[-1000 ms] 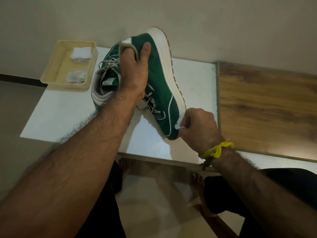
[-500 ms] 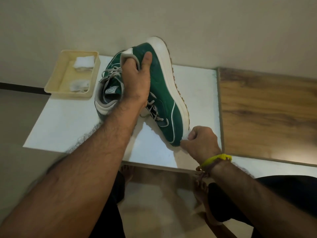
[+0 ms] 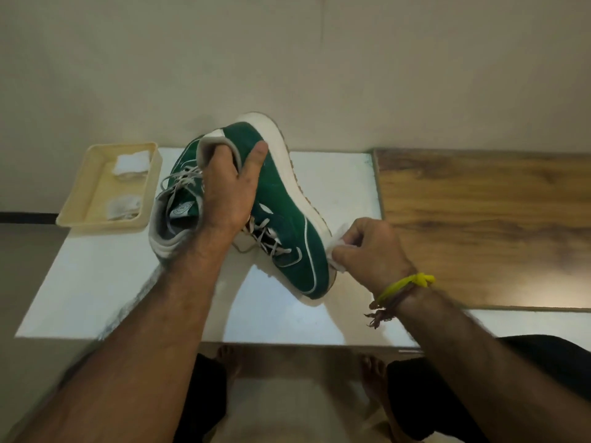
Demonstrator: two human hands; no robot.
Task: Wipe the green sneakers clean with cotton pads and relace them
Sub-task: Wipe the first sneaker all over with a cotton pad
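The green sneaker (image 3: 281,199) stands tilted on the white table (image 3: 96,282), heel raised toward the wall and toe down near the table's near edge, its white sole turned to the right. The left hand (image 3: 228,190) grips it at the heel: the fingers curl inside the collar while the thumb lies flat on the green outer side, so the shoe is clamped between them. Just below that palm, the grey laces (image 3: 268,241) hang loose across the tongue.

At the toe end, the right hand (image 3: 367,247) pinches a white cotton pad (image 3: 340,251) between curled fingertips and thumb, pressing it against the edge of the sole. A yellow thread band (image 3: 403,287) circles that wrist.

Behind the left fingers lies a second green sneaker (image 3: 179,199), opening up, touching the held one. Left of it, a cream tray (image 3: 80,215) sits at the table's far left corner and holds two white pads (image 3: 131,163). To the right of the right hand, a wooden board (image 3: 486,228) adjoins the table.
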